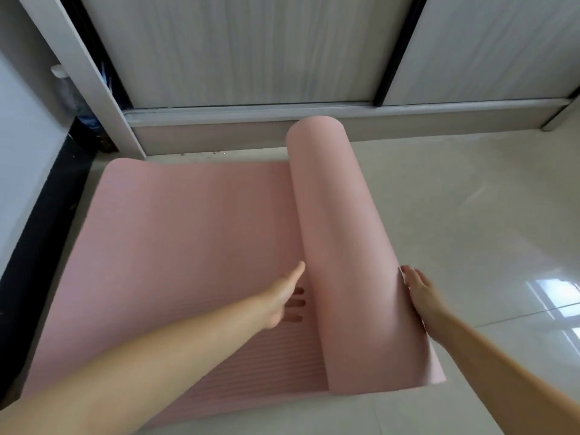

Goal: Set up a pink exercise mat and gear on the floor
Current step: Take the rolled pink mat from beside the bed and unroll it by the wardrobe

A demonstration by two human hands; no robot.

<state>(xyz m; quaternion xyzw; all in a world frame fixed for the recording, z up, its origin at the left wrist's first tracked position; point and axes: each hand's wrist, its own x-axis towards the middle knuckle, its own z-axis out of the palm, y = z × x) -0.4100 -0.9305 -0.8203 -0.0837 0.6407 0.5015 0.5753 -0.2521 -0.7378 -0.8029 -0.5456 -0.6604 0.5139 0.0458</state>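
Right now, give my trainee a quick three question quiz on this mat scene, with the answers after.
1. True or false: the pink foam exercise mat lies fully unrolled.
2. Which hand touches the side of the roll toward the bare glossy tiled floor? A left, B right.
3. Fill in: the flat part lies to the roll's ____.

Key: 1 false, a rolled part remains. 2 B, the right hand; the left hand is opposite. 3 left.

Pink mat (pixel 188 233): matt foam, ribbed near edge. Floor tiles (pixel 486 215): glossy, v. smooth. Wardrobe doors (pixel 235 51): wood-grain laminate.
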